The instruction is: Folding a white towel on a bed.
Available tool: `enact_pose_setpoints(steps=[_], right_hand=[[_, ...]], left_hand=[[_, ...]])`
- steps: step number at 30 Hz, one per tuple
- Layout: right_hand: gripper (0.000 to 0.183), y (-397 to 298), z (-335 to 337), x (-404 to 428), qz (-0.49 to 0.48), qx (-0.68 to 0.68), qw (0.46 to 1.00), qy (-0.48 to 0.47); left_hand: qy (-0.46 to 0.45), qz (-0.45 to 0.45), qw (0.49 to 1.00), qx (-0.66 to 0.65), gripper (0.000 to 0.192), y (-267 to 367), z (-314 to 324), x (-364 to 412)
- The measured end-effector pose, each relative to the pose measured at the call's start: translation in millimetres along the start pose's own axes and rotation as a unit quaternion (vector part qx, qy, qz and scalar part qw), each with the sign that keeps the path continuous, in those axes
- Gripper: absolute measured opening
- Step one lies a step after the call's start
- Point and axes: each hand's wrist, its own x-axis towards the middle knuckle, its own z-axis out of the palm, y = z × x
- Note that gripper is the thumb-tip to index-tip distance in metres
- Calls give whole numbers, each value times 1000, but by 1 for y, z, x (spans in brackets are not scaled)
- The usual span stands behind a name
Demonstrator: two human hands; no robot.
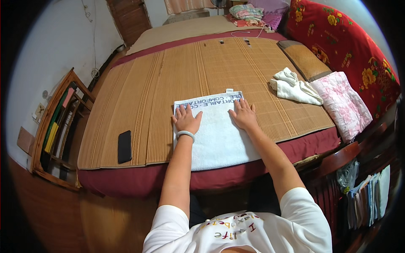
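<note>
A light blue-white terry towel (218, 139) lies flat on a bamboo sleeping mat over the bed, its near end reaching the mat's front edge. Blue lettering runs along its far hem, where a small white tag sticks out. My left hand (187, 119), with a pale bangle at the wrist, rests palm down with spread fingers on the towel's far left part. My right hand (245, 115) lies palm down at the far right corner, fingers spread. Neither hand grips the cloth. To the left, a black smartphone (124, 147) lies on the mat.
A crumpled cream cloth (295, 87), a folded pink-and-white quilt (341, 102) and a woven pillow (303, 60) are at the right. A wooden chair back (338, 159) and hanging cloths (370, 196) stand at the lower right. A wooden frame (47, 126) leans at the left wall.
</note>
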Motion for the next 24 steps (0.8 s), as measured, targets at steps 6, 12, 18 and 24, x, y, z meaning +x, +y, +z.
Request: enact_pose_setpoints(steps=[6,12,18,24], right_hand=[[68,-38,2,10,-33,-42,998,-29],[66,-80,25,11,-173,30,983,-52],[70,-12,11,50,-60,-1,997,-44],[71,26,-1,52,5,21,998,-58]], left_hand=[[19,-1,1000,10,80,-5,4,0],[20,11,1000,-7,79,-5,3,2],[14,-2,1000,10,76,-4,2,-1],[22,1,1000,3,76,-5,4,-1]])
